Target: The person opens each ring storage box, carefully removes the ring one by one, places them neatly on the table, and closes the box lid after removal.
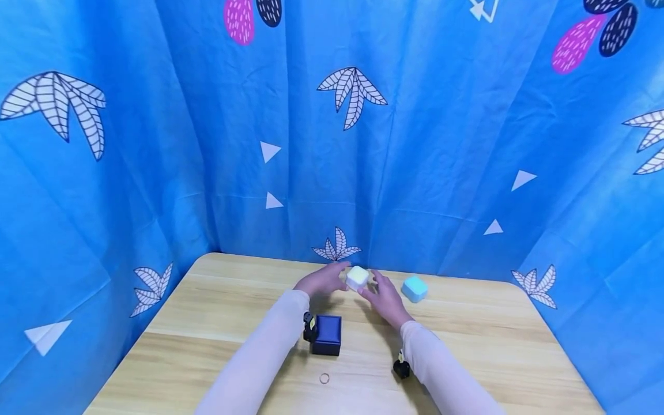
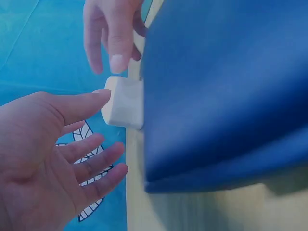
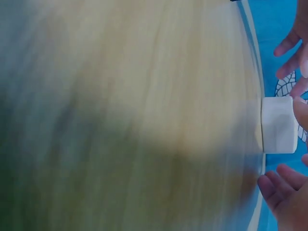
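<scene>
A small white box with rounded corners (image 1: 357, 278) stands near the table's back edge, between my two hands. My left hand (image 1: 323, 280) is on its left side with fingers spread; in the left wrist view the thumb (image 2: 89, 103) overlaps the box's edge, and I cannot tell whether it touches. To the right of the box is my right hand (image 1: 386, 298), its fingers parted around that side without curling onto it. In the right wrist view the white box (image 3: 279, 126) shows between both hands, which are partly cut off.
A teal box (image 1: 415, 289) sits right of my right hand. Beside my left forearm stands a navy blue box (image 1: 328, 333), looming large in the left wrist view. A thin ring (image 1: 324, 378) lies in front of it. Blue patterned curtain (image 1: 332, 173) hangs behind the table.
</scene>
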Demonstrator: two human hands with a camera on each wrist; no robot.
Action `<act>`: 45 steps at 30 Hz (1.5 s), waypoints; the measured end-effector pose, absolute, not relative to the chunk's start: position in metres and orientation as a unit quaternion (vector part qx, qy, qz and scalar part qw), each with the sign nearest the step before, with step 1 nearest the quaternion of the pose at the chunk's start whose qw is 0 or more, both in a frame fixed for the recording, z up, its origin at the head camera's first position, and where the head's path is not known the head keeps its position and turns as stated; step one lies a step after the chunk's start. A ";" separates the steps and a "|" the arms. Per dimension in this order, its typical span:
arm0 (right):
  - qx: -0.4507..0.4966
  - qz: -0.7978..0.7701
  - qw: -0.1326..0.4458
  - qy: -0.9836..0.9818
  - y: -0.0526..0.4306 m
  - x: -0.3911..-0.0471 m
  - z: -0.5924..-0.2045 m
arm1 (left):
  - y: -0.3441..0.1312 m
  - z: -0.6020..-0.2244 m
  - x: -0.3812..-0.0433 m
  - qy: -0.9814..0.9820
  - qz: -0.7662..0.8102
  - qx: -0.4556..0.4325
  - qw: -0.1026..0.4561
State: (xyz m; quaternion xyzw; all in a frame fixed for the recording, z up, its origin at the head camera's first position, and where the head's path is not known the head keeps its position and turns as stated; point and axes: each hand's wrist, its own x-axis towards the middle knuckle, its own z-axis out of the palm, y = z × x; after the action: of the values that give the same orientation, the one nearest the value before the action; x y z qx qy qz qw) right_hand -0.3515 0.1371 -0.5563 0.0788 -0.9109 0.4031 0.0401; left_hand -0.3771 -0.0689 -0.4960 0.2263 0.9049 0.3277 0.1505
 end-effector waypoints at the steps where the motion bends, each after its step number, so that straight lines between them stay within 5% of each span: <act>1: 0.077 0.403 0.038 -0.911 0.137 -0.353 -0.557 | -0.068 -0.496 -0.379 0.904 0.333 0.220 0.153; 24: 0.086 0.374 0.073 -0.921 0.133 -0.368 -0.563 | -0.058 -0.496 -0.412 0.883 0.333 0.258 0.206; 45: 0.105 0.389 0.024 -0.915 0.138 -0.369 -0.560 | -0.055 -0.507 -0.426 0.890 0.314 0.258 0.208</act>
State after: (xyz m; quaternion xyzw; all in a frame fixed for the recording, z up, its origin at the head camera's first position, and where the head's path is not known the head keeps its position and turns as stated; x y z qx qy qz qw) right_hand -0.3691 0.1385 -0.5600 0.1052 -0.9148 0.3892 0.0238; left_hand -0.4259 -0.0554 -0.5066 0.2583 0.8897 0.3136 0.2084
